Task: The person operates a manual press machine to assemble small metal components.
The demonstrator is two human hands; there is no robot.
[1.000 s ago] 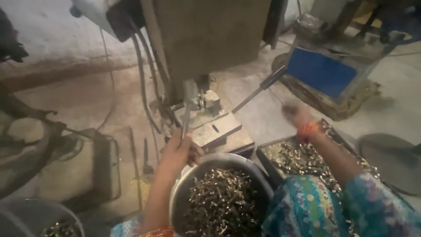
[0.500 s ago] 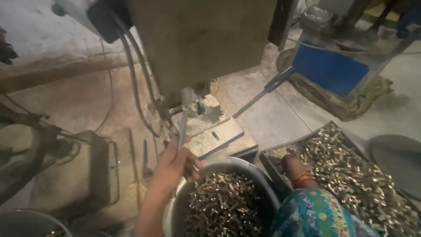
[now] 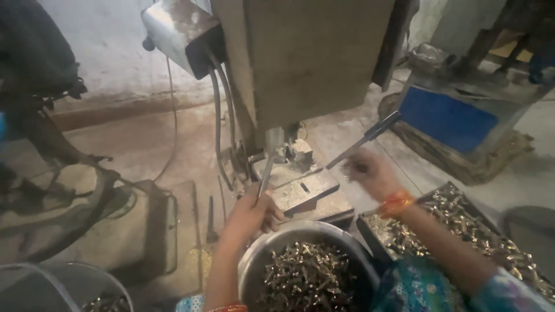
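Note:
My left hand [image 3: 250, 215] grips a thin metal rod [image 3: 265, 176] that slants up toward the machine's work plate [image 3: 306, 193]. My right hand [image 3: 369, 171] hovers blurred beside the machine's long lever [image 3: 364, 140], fingers curled; I cannot tell whether it holds a small part. A round metal bowl [image 3: 261, 254] full of small brass pieces sits just below both hands. A large box-shaped press machine [image 3: 312, 63] rises directly above the work plate.
A dark tray [image 3: 370, 237] heaped with brass pieces lies at the right. A blue-sided box [image 3: 445, 118] stands behind it. Another bowl [image 3: 52, 277] sits at bottom left. Cables [image 3: 218, 127] hang from a metal housing [image 3: 176, 32]. A flat dark frame [image 3: 156, 231] lies on the floor.
My right hand rose from the tray of brass pieces up toward the work plate and lever. The left hand stayed on the rod.

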